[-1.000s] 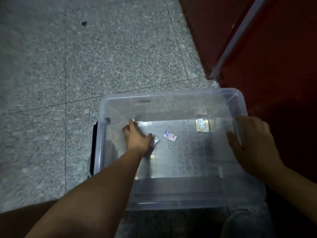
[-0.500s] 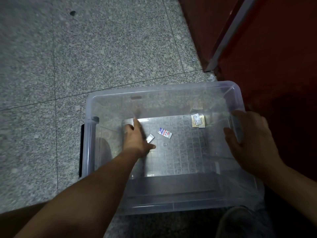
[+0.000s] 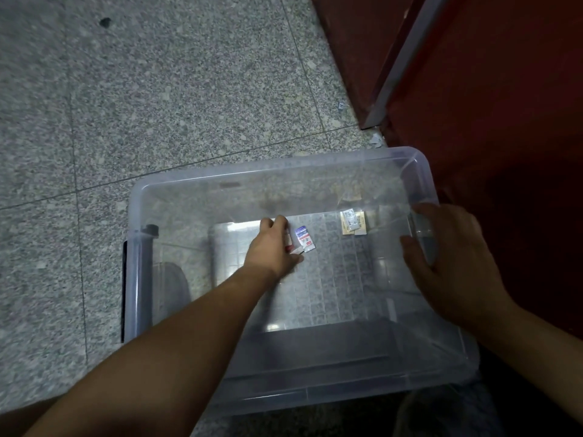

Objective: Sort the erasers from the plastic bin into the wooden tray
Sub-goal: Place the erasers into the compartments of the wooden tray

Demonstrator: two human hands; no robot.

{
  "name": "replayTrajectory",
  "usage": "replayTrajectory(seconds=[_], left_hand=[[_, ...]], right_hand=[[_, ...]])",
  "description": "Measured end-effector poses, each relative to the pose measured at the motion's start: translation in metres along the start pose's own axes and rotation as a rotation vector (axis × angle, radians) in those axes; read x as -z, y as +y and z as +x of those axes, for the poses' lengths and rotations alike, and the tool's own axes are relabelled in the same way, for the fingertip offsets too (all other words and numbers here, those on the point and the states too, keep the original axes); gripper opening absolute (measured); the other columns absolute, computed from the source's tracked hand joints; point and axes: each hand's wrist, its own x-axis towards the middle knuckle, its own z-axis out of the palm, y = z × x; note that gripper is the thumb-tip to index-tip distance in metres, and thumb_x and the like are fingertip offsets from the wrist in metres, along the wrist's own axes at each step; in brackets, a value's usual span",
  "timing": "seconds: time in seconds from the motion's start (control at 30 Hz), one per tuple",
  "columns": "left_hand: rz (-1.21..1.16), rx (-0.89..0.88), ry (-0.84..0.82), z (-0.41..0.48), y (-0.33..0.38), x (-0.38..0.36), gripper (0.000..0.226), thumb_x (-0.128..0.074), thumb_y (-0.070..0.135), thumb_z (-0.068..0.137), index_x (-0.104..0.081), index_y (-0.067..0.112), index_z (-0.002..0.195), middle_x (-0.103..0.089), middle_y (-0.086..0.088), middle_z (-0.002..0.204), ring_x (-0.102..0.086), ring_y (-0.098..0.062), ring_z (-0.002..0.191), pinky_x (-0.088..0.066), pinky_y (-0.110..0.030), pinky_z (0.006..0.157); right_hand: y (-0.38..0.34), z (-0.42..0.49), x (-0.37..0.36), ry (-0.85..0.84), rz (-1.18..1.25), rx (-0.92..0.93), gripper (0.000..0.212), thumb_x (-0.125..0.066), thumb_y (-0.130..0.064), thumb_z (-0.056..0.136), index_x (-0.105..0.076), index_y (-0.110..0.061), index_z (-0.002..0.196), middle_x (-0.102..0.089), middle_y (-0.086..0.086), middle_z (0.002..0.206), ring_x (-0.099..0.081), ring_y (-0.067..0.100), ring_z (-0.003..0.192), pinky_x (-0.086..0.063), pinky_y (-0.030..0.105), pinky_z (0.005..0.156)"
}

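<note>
Head view: eraser (image 3: 289, 245) pinched by left hand (image 3: 273, 247) at bin (image 3: 284, 181) centre; bin rim gripped by right hand (image 3: 448, 257). Risk: held eraser dropped if blue eraser (image 3: 304, 238) is also grabbed.

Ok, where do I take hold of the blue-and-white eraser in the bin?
Pinch its long edges from straight above: the blue-and-white eraser lies flat on the bin floor, and the left hand, holding a red-and-white eraser, crowds its left side.

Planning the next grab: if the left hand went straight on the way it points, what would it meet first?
Probably the bin's far wall; the blue-and-white eraser lies just right of the left hand, which grips a red-and-white eraser. Depth is unclear.
</note>
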Motion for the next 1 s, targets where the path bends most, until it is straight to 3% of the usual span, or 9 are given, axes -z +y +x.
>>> replayTrajectory(seconds=[0.07,0.13,0.27,0.43,0.6,0.7,0.87,1.0], left_hand=[[-0.023,-0.072,0.001,0.003,0.011,-0.010,0.061,-0.088,0.031,0.074,-0.050,0.025,0.120,-0.046,0.007,0.123,-0.063,-0.015,0.087,-0.048,-0.028,0.078],[0.013,-0.149,-0.029,0.006,0.021,-0.017,0.065,-0.083,0.036,0.079,-0.046,0.029,0.131,-0.048,0.006,0.128,-0.063,-0.021,0.103,-0.051,-0.032,0.085],[0.080,-0.184,-0.105,0.015,0.037,-0.028,0.079,-0.073,0.038,0.089,-0.029,0.032,0.154,-0.042,-0.004,0.135,-0.062,-0.026,0.109,-0.052,-0.034,0.094],[-0.148,0.038,0.027,0.019,0.066,-0.052,0.053,-0.072,0.037,0.089,-0.050,0.017,0.133,-0.044,-0.009,0.126,-0.064,-0.029,0.099,-0.047,-0.030,0.090],[-0.397,0.218,0.137,0.029,0.072,-0.067,0.056,-0.078,0.038,0.082,-0.057,0.010,0.125,-0.062,-0.011,0.123,-0.066,-0.024,0.101,-0.050,-0.027,0.088],[-0.486,0.298,0.145,0.029,0.075,-0.068,0.051,-0.079,0.035,0.083,-0.054,0.011,0.121,-0.065,-0.005,0.117,-0.065,-0.021,0.103,-0.044,-0.023,0.081],[-0.455,0.232,0.155,0.023,0.080,-0.074,0.031,-0.072,0.030,0.088,-0.056,0.011,0.107,-0.055,-0.009,0.113,-0.047,0.000,0.077,-0.036,-0.022,0.072],[-0.438,0.196,0.175,0.026,0.079,-0.070,0.027,-0.073,0.032,0.085,-0.062,0.013,0.101,-0.069,-0.001,0.095,-0.062,-0.016,0.083,-0.039,-0.021,0.062]], right_hand=[[0.002,0.000,0.000,-0.003,-0.001,0.008,0.054,-0.047,-0.047,0.093,-0.053,-0.013,0.134,-0.054,0.011,0.123,-0.050,0.030,0.113,-0.043,0.042,0.092],[0.002,0.001,0.000,-0.011,-0.004,0.005,0.054,-0.045,-0.048,0.093,-0.053,-0.014,0.134,-0.054,0.009,0.124,-0.050,0.029,0.113,-0.042,0.041,0.093],[0.000,0.000,-0.002,0.011,0.000,0.013,0.052,-0.046,-0.047,0.094,-0.051,-0.014,0.134,-0.055,0.009,0.123,-0.049,0.028,0.113,-0.042,0.041,0.092],[0.001,-0.001,-0.002,0.022,0.018,-0.005,0.052,-0.046,-0.047,0.093,-0.053,-0.014,0.132,-0.055,0.007,0.122,-0.049,0.025,0.113,-0.042,0.038,0.094],[-0.001,-0.001,-0.002,0.023,0.043,-0.029,0.053,-0.046,-0.049,0.092,-0.052,-0.017,0.134,-0.054,0.004,0.127,-0.047,0.022,0.119,-0.041,0.036,0.098],[-0.001,-0.001,-0.002,0.026,0.045,-0.034,0.053,-0.046,-0.049,0.092,-0.052,-0.018,0.135,-0.053,0.002,0.126,-0.047,0.022,0.118,-0.043,0.039,0.098],[0.000,0.000,-0.002,0.031,0.035,-0.028,0.052,-0.047,-0.049,0.092,-0.052,-0.018,0.134,-0.053,0.002,0.124,-0.047,0.020,0.116,-0.043,0.038,0.096],[0.001,0.000,-0.002,0.027,0.036,-0.028,0.053,-0.046,-0.048,0.092,-0.053,-0.018,0.134,-0.053,0.002,0.124,-0.047,0.020,0.117,-0.041,0.035,0.096]])
